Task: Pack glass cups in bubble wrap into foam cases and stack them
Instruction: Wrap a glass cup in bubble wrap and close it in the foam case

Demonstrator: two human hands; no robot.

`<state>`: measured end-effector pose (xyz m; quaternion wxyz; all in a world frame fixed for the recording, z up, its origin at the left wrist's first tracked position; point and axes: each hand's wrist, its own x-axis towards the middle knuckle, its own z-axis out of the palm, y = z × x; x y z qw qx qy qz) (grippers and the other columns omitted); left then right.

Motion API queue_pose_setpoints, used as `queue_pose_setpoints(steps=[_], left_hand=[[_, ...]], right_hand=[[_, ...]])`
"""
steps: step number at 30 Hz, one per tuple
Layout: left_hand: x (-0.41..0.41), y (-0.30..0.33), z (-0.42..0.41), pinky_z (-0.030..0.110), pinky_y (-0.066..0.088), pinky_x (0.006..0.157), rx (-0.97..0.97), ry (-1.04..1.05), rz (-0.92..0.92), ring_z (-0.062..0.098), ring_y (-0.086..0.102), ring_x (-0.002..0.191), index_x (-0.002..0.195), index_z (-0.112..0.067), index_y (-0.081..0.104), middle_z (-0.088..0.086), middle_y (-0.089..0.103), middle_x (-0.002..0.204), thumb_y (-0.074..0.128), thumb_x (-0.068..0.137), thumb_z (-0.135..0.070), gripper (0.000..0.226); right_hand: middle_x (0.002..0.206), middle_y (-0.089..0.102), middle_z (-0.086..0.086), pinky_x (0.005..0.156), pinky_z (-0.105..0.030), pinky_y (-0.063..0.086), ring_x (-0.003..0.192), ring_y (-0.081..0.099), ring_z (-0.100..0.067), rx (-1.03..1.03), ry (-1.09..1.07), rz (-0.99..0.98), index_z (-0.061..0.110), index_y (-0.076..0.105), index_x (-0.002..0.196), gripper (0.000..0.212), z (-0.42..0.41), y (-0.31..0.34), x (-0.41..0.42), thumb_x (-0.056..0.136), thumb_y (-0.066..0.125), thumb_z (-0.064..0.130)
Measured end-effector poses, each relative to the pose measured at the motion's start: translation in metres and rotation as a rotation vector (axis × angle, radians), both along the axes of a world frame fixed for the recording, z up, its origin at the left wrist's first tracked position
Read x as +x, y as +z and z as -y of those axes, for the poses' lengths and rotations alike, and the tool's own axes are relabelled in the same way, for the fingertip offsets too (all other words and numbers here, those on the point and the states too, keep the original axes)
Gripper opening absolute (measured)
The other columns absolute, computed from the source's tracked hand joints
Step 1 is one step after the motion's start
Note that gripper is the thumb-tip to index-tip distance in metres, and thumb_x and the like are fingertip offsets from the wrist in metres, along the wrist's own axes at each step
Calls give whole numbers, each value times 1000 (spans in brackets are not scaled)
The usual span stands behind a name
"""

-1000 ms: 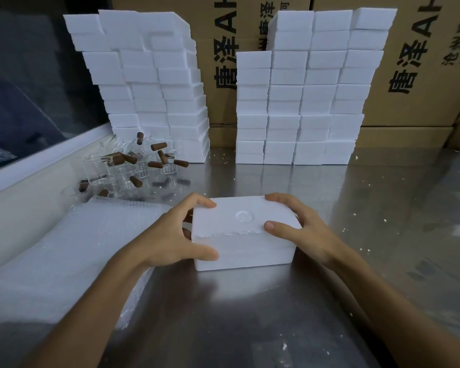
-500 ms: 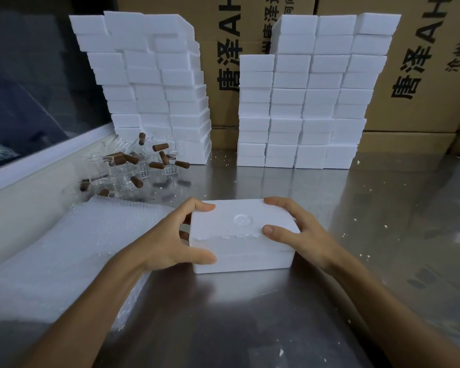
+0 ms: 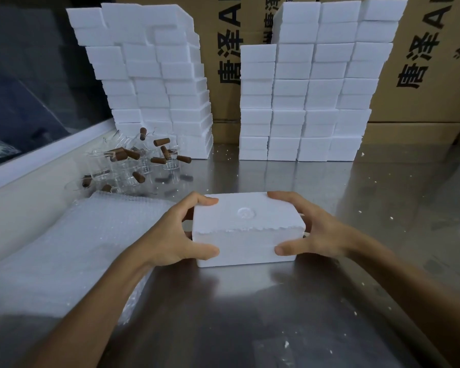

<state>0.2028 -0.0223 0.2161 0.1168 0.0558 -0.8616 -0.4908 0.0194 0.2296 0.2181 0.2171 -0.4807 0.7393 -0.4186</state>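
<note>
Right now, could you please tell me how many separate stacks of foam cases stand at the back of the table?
2. The left stack rises behind the glass cups; the right stack stands against the cardboard boxes. More cases may hide behind them.
</note>
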Motion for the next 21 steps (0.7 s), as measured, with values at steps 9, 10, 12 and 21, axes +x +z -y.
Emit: queue_pose_setpoints(steps=[9, 10, 12, 21], left_hand=[[-2, -3, 4, 15, 54, 76, 28, -40, -5, -19, 48, 104, 118, -60, 50, -43, 49, 107, 93, 62, -25, 79], [-2, -2, 4, 14, 53, 76, 26, -36, -8, -21, 48, 102, 118, -60, 50, -43, 49, 107, 93, 62, -26, 79], [-3, -2, 4, 15, 54, 78, 28, -39, -11, -20, 48, 103, 118, -60, 51, -43, 49, 108, 93, 61, -26, 79], [-7, -8, -7, 19, 52, 82, -63, 253, -105, -4, 53, 109, 134, -60, 37, -30, 47, 131, 89, 44, -64, 103]], right_hand=[[130, 52, 25, 95, -19, 51, 123, 53, -11, -59, -10, 15, 46, 45, 134, 83, -1, 0, -2, 65, 89, 31], [130, 52, 24, 95, -20, 51, 123, 53, -11, -57, -12, 17, 46, 45, 134, 83, -1, 0, -1, 65, 89, 30], [131, 52, 22, 98, -23, 51, 123, 53, -13, -49, -21, 12, 45, 44, 134, 84, -1, 1, 0, 65, 89, 31], [126, 58, 13, 90, -30, 57, 111, 61, -15, -148, -185, 13, 51, 47, 129, 87, 6, -12, 10, 55, 93, 44]])
